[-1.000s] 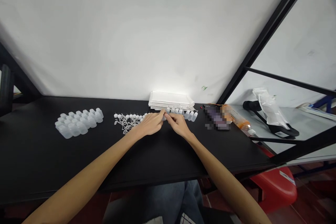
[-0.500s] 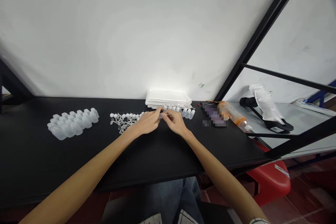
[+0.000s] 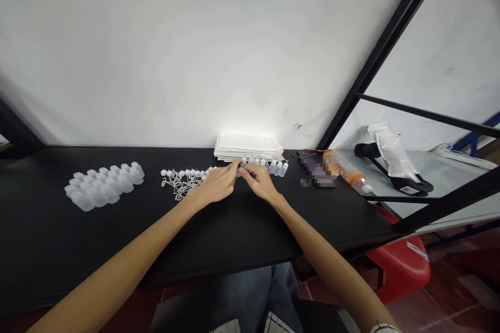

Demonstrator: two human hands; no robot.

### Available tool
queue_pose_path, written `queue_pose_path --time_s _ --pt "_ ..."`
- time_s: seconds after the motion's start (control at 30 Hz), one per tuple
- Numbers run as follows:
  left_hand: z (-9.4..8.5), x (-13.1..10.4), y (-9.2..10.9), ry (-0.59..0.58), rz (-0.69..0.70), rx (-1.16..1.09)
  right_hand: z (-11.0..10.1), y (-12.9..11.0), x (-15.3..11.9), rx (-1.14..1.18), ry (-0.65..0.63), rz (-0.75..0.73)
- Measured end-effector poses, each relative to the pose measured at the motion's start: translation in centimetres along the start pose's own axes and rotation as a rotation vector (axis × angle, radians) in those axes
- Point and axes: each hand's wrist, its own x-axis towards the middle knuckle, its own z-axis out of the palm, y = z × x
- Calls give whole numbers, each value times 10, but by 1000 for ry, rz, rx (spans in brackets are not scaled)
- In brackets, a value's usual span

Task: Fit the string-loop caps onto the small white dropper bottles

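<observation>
My left hand (image 3: 221, 183) and my right hand (image 3: 259, 179) meet above the black table, fingers bent and fingertips together. Both are closed around a small translucent squeeze bottle (image 3: 239, 172), mostly hidden by the fingers. Just behind and right of my right hand stand several capped squeeze bottles (image 3: 278, 168) with thin needle tips. Left of my left hand lies a row of white needle-tipped caps (image 3: 187, 172). In front of them is a tangle of pale looped strips (image 3: 182, 186). Farther left, uncapped translucent bottles (image 3: 102, 187) stand in rows.
A stack of white flat sheets or boxes (image 3: 248, 144) lies against the wall. To the right are a blurred dark item (image 3: 315, 170) and an orange-labelled drink bottle (image 3: 353, 177). A black metal frame (image 3: 375, 57) borders the right side; a red stool (image 3: 404, 268) stands below.
The view has shifted slightly. My hands stay together in nearly the same place, with small finger movements; a thin pale piece that showed by my right thumb no longer shows.
</observation>
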Motion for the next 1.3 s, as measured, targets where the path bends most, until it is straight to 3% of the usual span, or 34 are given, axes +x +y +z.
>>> queue_pose_path --time_s 0.13,0.23,0.37,0.47,0.6,1.07,1.3 --pt "2 0 2 22 -14 -84 -4 -2 0 207 -82 143" --pt "2 2 -1 38 -56 -288 -3 1 1 380 -69 200" --pt "0 7 -6 106 -195 -820 -2 5 3 441 22 241" --pt "-2 10 -6 115 -285 -1268 -1 4 2 408 18 214" --pt "-5 11 -3 143 -286 -1551 3 2 1 407 -41 186" --pt "4 11 0 139 -248 -1433 6 -2 2 406 1 190" --pt "6 10 -10 197 -237 -1035 -5 -4 7 623 161 288"
